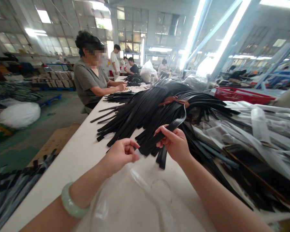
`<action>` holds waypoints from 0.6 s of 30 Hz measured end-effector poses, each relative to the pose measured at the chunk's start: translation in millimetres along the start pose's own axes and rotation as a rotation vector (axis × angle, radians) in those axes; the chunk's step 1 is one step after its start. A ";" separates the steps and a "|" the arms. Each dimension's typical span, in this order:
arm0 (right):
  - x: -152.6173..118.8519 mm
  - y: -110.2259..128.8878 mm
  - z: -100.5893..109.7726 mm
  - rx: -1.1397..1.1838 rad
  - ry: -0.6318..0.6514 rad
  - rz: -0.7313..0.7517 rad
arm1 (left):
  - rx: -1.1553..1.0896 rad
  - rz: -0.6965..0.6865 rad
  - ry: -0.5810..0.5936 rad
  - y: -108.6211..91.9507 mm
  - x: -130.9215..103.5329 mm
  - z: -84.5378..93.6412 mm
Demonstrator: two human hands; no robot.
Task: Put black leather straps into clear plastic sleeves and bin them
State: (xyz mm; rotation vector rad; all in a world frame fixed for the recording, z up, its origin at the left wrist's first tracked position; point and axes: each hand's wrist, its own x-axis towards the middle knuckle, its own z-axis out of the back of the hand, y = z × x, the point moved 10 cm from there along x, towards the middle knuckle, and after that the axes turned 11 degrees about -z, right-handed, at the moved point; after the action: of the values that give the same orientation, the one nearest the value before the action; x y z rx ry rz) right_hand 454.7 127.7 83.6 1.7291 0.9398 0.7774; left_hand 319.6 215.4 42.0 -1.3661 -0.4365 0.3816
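Note:
My right hand (171,141) is closed around a black strap (152,141) near the middle of the view. The strap's lower left end meets a clear plastic sleeve (139,154), which my left hand (125,151) pinches between thumb and fingers. From there the clear plastic (147,183) trails down over the white table (70,161). Just beyond my hands lies a big pile of black straps (140,109), part of it tied with a brown band (175,100).
Clear plastic sleeves (275,129) and a dark phone-like object (258,170) lie on the right, before a red basket (244,95). A person (89,77) works at the table's left side. More bagged straps (16,190) are at lower left.

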 end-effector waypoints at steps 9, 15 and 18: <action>0.0 -10.4 -7.6 -0.151 0.055 -0.031 | 0.041 0.045 0.022 2.4 -0.7 -0.4; 0.0 -21.1 -17.6 -0.265 0.088 -0.093 | -0.042 0.071 0.072 4.9 -5.5 -11.1; -8.1 -29.8 -37.3 -0.313 0.148 -0.098 | -0.106 0.103 0.049 10.4 -7.3 -12.8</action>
State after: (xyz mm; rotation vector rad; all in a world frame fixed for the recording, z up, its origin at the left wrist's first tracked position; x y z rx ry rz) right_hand 412.5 144.0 66.5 1.3594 0.9392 0.9434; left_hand 319.7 202.6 29.3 -1.5014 -0.3511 0.4134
